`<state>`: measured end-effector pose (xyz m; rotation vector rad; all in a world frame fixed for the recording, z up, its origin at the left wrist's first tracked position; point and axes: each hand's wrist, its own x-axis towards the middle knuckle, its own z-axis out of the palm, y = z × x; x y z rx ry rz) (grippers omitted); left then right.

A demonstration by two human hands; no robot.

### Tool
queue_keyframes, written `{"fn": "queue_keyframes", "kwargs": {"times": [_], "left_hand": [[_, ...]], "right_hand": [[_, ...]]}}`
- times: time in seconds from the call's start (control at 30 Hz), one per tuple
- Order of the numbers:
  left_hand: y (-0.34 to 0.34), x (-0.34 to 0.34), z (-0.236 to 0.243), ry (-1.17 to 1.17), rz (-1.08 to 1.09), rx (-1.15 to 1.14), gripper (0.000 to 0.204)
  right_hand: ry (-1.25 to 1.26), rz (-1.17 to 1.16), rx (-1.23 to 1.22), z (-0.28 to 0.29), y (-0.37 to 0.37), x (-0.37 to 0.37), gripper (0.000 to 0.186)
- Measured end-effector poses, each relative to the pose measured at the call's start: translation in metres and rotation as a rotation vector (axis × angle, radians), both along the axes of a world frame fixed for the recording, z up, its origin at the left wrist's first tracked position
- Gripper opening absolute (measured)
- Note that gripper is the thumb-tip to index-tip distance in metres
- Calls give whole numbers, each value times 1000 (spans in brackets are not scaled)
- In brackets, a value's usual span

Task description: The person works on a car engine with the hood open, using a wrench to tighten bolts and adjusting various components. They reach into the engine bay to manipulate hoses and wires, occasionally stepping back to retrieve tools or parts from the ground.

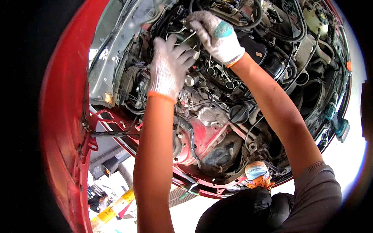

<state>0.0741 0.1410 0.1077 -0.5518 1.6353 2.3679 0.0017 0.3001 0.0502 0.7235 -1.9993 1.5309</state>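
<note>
My left hand (170,68), in a white knit glove with an orange cuff, is over the far left part of a car's engine bay. Its fingers are spread and slightly blurred, and I see nothing held in them. To its right, my right hand (217,37) wears a matching glove with a teal patch. Those fingers are curled in at the back of the engine, beside a thin silver metal rod (189,38) that reaches toward them. What they close on is hidden. Below the hands are open round ports (230,84) and a round silver part (190,80).
A raised red hood (64,116) bends along the left side. Around my arms lie black hoses (301,27), a black round cap (239,113) and a pale fluid reservoir (315,21). An orange-and-white object (257,173) rests on the near edge. A yellow striped post (112,209) stands lower left.
</note>
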Motion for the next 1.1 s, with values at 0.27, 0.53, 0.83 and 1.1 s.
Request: {"fn": "queue_keyframes", "kwargs": {"times": [0.27, 0.53, 0.83, 1.1], "left_hand": [[-120, 182, -47, 466, -331, -1946, 40], [-74, 231, -70, 167, -60, -1636, 33], [-57, 228, -81, 264, -69, -1797, 35], [-63, 235, -80, 217, -64, -1772, 38]], "right_hand": [[168, -56, -3, -13, -9, 2, 17], [29, -23, -96, -11, -17, 11, 14], [65, -169, -95, 47, -16, -93, 27], [-254, 365, -44, 68, -54, -163, 30]]}}
